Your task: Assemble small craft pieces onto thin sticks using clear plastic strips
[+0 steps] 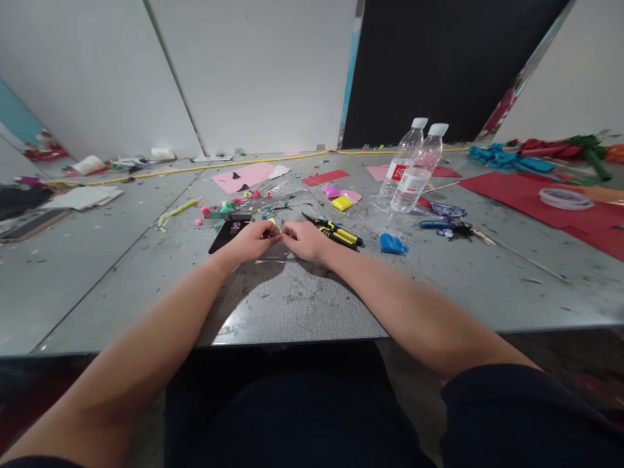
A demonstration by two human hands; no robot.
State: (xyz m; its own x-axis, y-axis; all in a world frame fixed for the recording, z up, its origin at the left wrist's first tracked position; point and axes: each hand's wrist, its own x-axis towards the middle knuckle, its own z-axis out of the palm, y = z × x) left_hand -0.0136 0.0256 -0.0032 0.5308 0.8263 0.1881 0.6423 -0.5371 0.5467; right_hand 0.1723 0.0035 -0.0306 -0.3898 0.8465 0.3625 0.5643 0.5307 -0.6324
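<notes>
My left hand (pixel 256 238) and my right hand (pixel 303 240) meet just above the grey table, thumbs and fingertips pinched close together. What they hold between them is too small to make out. Thin clear plastic (pixel 273 260) lies under the fingers. A black phone (pixel 230 232) rests partly behind my left wrist. Beside my right hand lie yellow-and-black handled pliers (pixel 341 234). Small pink and green pompoms (pixel 227 207) are scattered beyond my left hand.
Two clear bottles (pixel 408 188) stand upright at the right, beyond a blue packet (pixel 392 244). Yellow (pixel 342 203) and magenta packets (pixel 331 191) lie ahead. Blue-handled pliers (pixel 439 225), a thin stick (pixel 533 263) and red sheets (pixel 517 201) are farther right. The table's front edge (pixel 302 340) is near me.
</notes>
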